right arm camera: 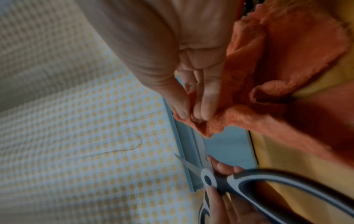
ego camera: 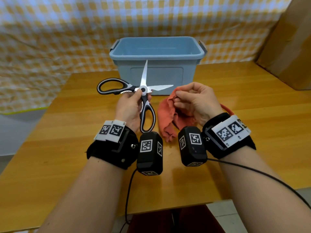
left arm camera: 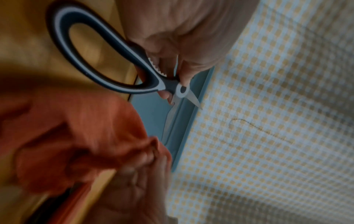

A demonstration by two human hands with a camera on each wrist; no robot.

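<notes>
Left hand (ego camera: 129, 106): raised, thumb and fingers pinching the kitchen scissors (ego camera: 143, 89) at the pivot. Right hand (ego camera: 196, 101): just beside the left and level with it, fingers curled, thumb and fingertips pinching the orange cloth (ego camera: 166, 113). Both forearms bare, extended forward.

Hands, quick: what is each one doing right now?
Left hand: closed on the scissors near the pivot, blades spread apart.
Right hand: fingertips pinching the orange cloth.

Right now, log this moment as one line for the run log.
left hand: holds scissors near pivot, blades open | right hand: pinches orange cloth | blue bin: behind both hands
</notes>
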